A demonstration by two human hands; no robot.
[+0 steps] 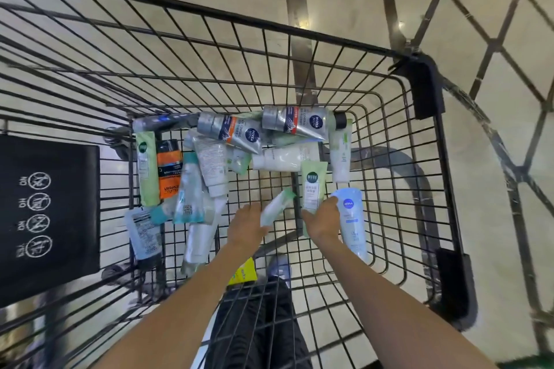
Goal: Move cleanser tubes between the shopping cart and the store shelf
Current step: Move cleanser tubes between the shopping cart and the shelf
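Note:
Several cleanser tubes lie jumbled on the floor of the black wire shopping cart (401,141). My left hand (248,226) reaches in from below and holds a small white tube with a green end (277,207), tilted and blurred. My right hand (322,223) lies over the lower half of a light green tube (311,186), thumb on its left edge and fingers on its right edge. Just to the right, touching those fingers, is a pale blue Nivea tube (352,225). Two silver Nivea Men tubes (295,123) rest at the far end. No shelf is in view.
A black child-seat flap with white warning signs (48,216) hangs on the cart's left side. An orange tube (169,171) and teal and white tubes crowd the left of the cart floor. A yellow tube (244,272) lies by my left forearm. Beige tiled floor surrounds the cart.

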